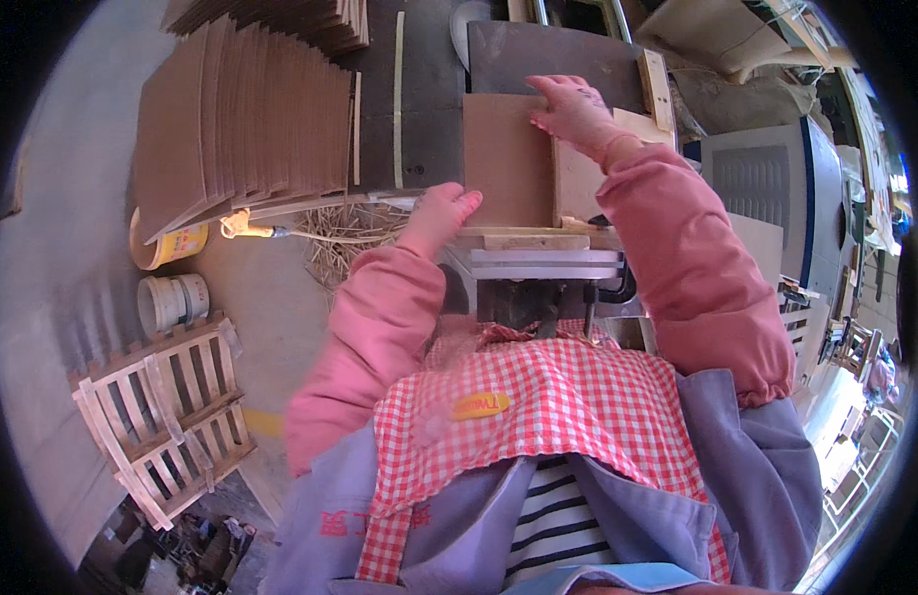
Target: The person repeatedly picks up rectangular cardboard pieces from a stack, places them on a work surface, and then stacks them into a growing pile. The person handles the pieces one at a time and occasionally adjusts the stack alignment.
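A flat brown board (pixel 509 160) lies in front of me on the machine's dark table (pixel 421 82). My left hand (pixel 442 212) is at its near left corner, with the thumb tip at the board's edge; the fingers are partly hidden, and whether they grip cannot be made out. Over the far right corner of the board, my right hand (pixel 574 111) has its fingers stretched out and the thumb apart from them. A pale wooden block (pixel 578 175) borders the board's right side. Beyond it, a dark plate (pixel 552 59) covers part of the table.
A leaning row of brown boards (pixel 258 111) stands at left. Below are a yellow bucket (pixel 180 245), a white bucket (pixel 173 303), a wooden pallet (pixel 168 416) and a heap of thin wood strips (pixel 340 238). A metal rail (pixel 548 264) and a clamp (pixel 621 286) sit before my body.
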### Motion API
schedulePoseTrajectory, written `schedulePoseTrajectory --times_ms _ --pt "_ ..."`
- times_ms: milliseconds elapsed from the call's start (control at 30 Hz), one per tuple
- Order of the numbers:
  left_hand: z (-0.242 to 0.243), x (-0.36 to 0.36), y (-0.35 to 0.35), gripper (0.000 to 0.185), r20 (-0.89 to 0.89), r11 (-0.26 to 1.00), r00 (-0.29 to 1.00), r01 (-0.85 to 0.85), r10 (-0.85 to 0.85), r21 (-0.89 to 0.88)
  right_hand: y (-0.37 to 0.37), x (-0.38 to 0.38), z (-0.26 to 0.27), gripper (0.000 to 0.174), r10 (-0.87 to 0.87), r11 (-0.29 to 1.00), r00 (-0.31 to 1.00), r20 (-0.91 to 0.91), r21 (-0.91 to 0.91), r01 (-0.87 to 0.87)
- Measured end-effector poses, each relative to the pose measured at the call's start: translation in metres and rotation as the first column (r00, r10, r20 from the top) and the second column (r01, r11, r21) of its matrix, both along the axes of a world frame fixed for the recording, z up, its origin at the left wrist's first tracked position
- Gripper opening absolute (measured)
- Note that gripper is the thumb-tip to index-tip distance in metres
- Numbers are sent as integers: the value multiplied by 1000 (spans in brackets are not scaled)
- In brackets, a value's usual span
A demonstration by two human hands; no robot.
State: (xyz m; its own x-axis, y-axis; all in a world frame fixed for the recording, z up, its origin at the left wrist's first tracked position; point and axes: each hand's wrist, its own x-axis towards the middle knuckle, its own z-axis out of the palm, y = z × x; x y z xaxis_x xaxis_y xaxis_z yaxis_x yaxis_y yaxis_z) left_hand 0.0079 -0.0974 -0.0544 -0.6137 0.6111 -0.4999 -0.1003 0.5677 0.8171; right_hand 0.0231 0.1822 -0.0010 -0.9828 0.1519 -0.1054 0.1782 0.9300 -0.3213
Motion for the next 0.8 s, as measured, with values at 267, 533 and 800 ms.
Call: schedulePoseTrajectory --times_ms 267,533,800 --pt "1 1 2 43 -81 998 997 8 -13 -57 -47 -38 12 51 -18 994 968 251 107 -10" --pt "56 29 11 52 -592 981 790 65 -164 -184 -53 -39 19 54 -66 990 958 279 134 29" --pt "65 85 44 106 -617 720 380 455 -690 -525 -46 -49 18 55 -65 992 957 283 124 30"
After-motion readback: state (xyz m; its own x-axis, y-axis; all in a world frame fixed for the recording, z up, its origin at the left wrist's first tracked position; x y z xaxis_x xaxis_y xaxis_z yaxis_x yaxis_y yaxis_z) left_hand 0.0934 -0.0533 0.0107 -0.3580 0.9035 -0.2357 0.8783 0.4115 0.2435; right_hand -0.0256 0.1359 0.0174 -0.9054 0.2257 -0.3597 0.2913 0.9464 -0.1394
